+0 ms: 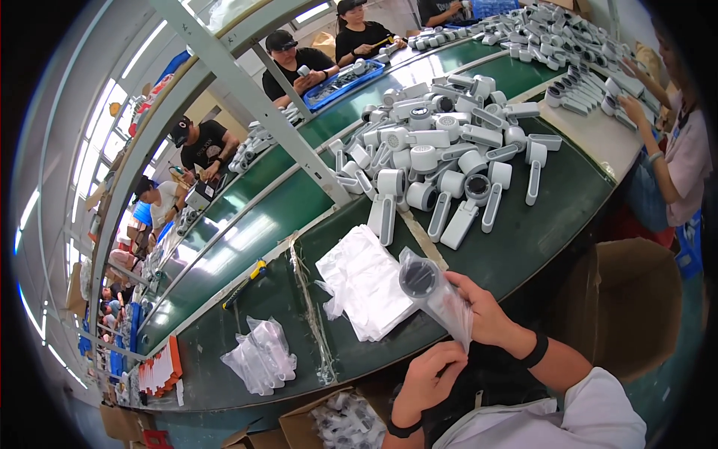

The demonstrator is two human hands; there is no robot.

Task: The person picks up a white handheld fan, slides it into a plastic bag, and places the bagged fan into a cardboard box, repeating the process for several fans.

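Note:
A white handheld device with a round, dark-faced head point(418, 278), fan-like in shape, lies inside a clear plastic bag point(453, 318). My right hand point(482, 310) is closed around the bagged handle, its thumb along the side. At the lower end of the bag my left hand point(432, 374) pinches the plastic with bent fingers. Just left of the device, a stack of flat white plastic bags point(363, 284) rests on the green table. Further left lies a small pile of bagged parts point(262, 355) in clear plastic.
Beyond my hands a large heap of white devices point(441, 142) covers the table. A yellow-and-black cutter point(245, 283) and orange-edged cards point(160, 368) lie left. Cardboard boxes stand below point(299, 426) and at right point(636, 299). Co-workers sit across; a person point(684, 142) stands at right.

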